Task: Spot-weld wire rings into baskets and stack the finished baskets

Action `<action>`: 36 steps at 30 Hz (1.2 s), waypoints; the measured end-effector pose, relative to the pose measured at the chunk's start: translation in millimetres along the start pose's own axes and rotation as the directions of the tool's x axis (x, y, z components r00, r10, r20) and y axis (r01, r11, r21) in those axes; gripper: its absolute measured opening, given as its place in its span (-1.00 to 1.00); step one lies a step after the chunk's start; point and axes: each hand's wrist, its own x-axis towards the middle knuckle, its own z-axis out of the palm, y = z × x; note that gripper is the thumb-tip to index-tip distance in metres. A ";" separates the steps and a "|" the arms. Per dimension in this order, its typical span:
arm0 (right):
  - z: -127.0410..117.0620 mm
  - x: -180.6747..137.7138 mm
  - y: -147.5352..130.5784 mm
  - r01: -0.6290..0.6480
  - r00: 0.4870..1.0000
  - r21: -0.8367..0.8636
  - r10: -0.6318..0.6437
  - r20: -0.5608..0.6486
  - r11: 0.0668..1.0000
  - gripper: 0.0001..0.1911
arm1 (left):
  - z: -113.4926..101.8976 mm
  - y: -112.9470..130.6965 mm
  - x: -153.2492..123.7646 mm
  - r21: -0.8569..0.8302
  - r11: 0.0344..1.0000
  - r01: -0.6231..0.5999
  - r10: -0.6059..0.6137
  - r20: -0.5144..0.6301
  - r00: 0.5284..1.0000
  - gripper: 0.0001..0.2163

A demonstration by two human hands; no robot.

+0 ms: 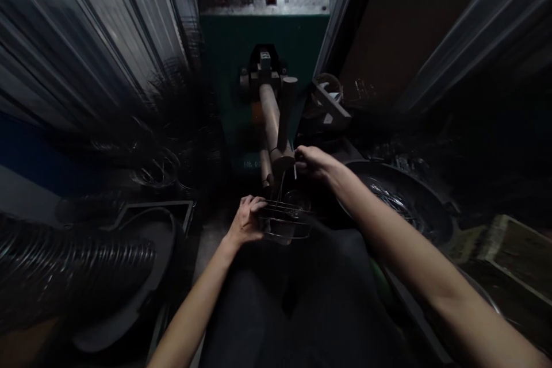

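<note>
Fingers near the metal: a person's left hand (246,221) is closed on the near-left rim of a wire basket (287,223) held under the machine's arms (276,126). The right hand (313,162) is curled shut just beside their tips, its contents too dim to tell, and is likely close enough to be nipped. The basket of thin, shiny rings and ribs might twist in this one-sided grip.
</note>
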 end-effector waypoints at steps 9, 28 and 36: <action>0.7 -27.6 51.1 0.174 0.975 -0.112 -0.155 0.157 0.978 -0.91 | 1.9 -1.4 -4.2 -0.045 0.999 0.022 -0.023 -0.037 0.999 -0.53; 12.3 -34.3 90.6 0.267 0.963 -0.005 -0.267 -0.045 0.964 -0.71 | 18.0 -18.1 -2.2 -0.233 0.966 0.109 -0.130 -0.077 0.989 -0.28; 16.0 -30.5 77.6 0.250 0.964 0.066 -0.242 -0.107 0.966 -0.72 | 5.4 -2.2 19.0 -0.422 0.899 0.122 -0.172 -0.082 0.982 -0.26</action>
